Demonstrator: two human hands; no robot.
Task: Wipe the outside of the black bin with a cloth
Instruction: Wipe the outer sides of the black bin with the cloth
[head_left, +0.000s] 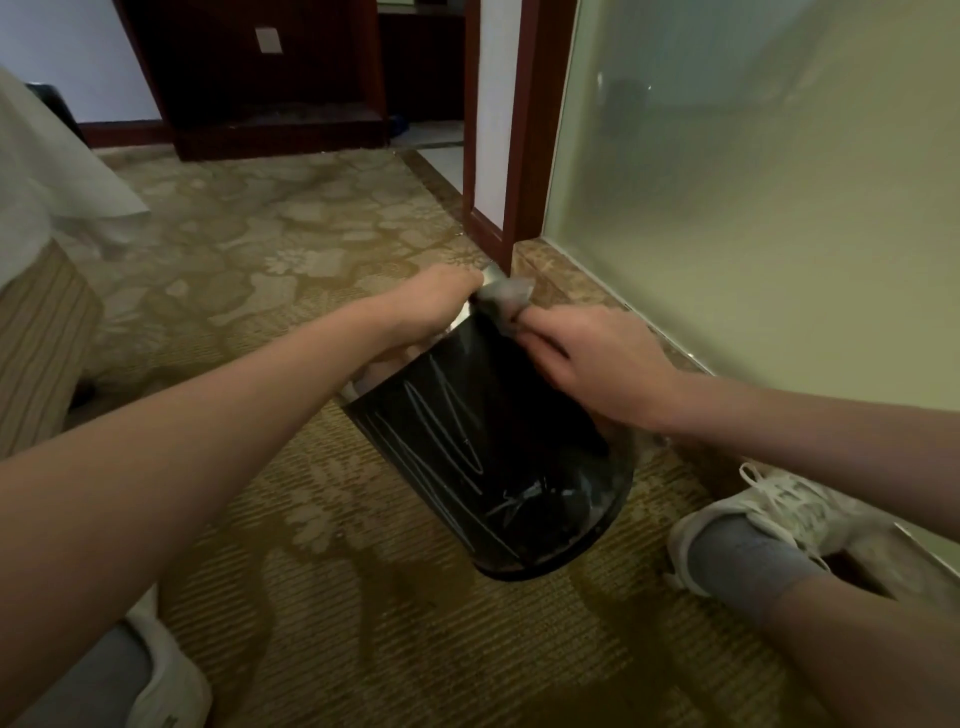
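On the carpet (311, 234), my left hand (436, 301) curls its fingers (467, 283) over the rim (460, 318) of one tilted black bin (467, 415). My right hand (597, 364) pinches one grey cloth (506, 293) against the bin's outside.

Bin (467, 467): black, glossy, round, with a silver band (374, 376) at the mouth end. It is tipped over at a slant, with the rounded base low and nearest the viewer, touching the carpet (311, 597). The mouth end is raised and points away to the left. Thin pale zigzag streaks run down the upturned side, with a tangle of them near the base. The left hand (436, 301) grips the far edge at the mouth.

Cloth (506, 295): small, grey, bunched into a wad. It sits at the bin's top far end, just beside the left hand, and the right hand (597, 364) pinches it against the black wall. Only the crumpled top shows.
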